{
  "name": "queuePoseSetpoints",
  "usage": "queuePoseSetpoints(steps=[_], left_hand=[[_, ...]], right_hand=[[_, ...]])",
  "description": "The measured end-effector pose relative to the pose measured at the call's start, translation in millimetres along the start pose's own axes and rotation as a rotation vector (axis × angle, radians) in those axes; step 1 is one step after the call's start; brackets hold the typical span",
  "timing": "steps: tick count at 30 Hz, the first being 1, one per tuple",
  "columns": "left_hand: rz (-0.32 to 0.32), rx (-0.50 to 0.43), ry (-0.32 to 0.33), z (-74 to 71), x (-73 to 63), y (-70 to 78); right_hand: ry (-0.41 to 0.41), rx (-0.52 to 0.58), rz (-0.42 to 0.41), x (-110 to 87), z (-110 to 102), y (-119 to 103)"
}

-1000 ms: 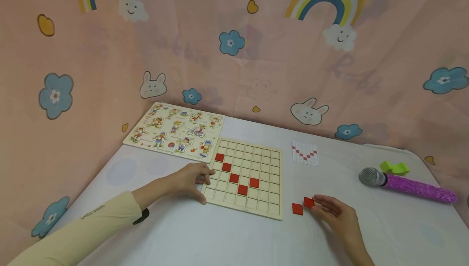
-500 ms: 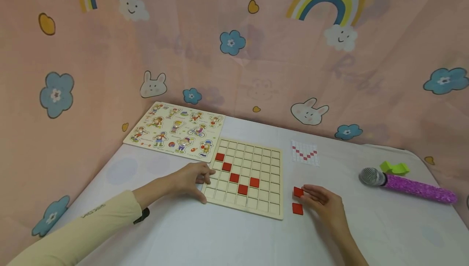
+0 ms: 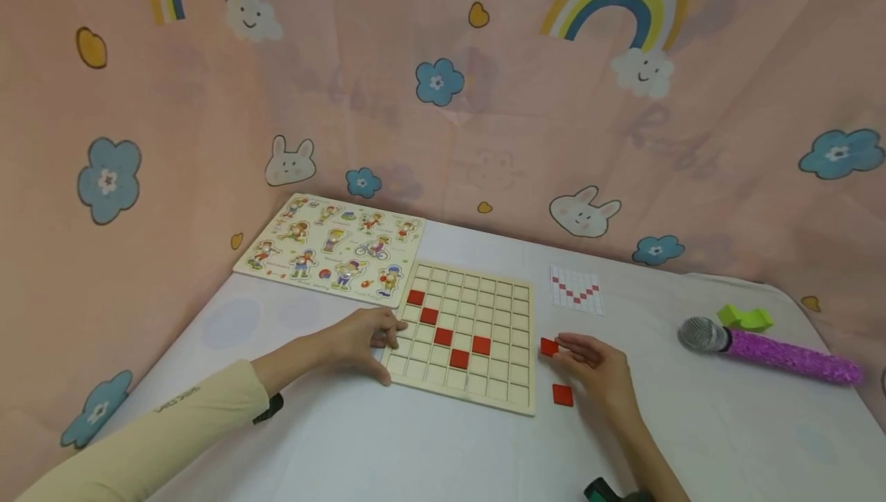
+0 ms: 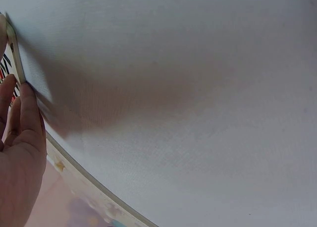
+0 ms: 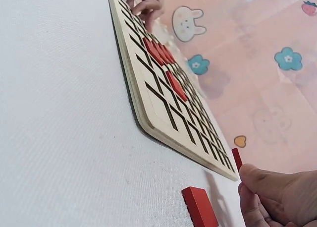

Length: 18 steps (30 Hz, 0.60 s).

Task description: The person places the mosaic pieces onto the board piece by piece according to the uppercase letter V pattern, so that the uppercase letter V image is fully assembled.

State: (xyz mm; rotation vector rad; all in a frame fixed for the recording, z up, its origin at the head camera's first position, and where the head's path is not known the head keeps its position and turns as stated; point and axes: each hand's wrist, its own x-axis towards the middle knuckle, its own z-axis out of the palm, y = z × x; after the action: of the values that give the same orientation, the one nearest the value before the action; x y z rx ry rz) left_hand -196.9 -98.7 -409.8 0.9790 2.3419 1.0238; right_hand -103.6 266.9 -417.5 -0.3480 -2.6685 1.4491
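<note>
A square wooden grid board (image 3: 484,392) lies on the white table, with several red tiles set in its cells; one red tile (image 3: 481,345) sits right of the diagonal row. My left hand (image 3: 356,339) grips the board's left edge, thumb at the near left corner and curled fingers over the side. Just right of the board, my right hand (image 3: 601,370) pinches another red tile (image 3: 549,347) between thumb and fingers. In the right wrist view this held tile (image 5: 237,158) shows edge-on above the cloth. A loose red tile (image 3: 563,395) lies on the table below that hand.
A pattern card (image 3: 577,289) with red squares in a V lies behind the right hand. A wooden picture puzzle (image 3: 321,254) is at back left. At right lie a purple-handled microphone (image 3: 768,348) and a green block (image 3: 745,317). A patterned pink curtain (image 3: 388,125) stands behind.
My right hand has carried its red tile leftward and away from me, from beside the loose tile to near the board's right edge. The left hand has stayed on the board.
</note>
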Motion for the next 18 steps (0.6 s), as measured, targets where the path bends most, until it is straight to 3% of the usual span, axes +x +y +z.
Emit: queuePoseSetpoints(steps=[9,18], left_hand=[[0.012,0.008,0.000,-0.6,-1.3,1.1],[0.012,0.008,0.004,-0.8,-1.3,2.0]], right_hand=[[-0.014,0.033,-0.018,9.8,5.3,-4.2],[-0.080,0.072,-0.028,19.9,7.4,-2.1]])
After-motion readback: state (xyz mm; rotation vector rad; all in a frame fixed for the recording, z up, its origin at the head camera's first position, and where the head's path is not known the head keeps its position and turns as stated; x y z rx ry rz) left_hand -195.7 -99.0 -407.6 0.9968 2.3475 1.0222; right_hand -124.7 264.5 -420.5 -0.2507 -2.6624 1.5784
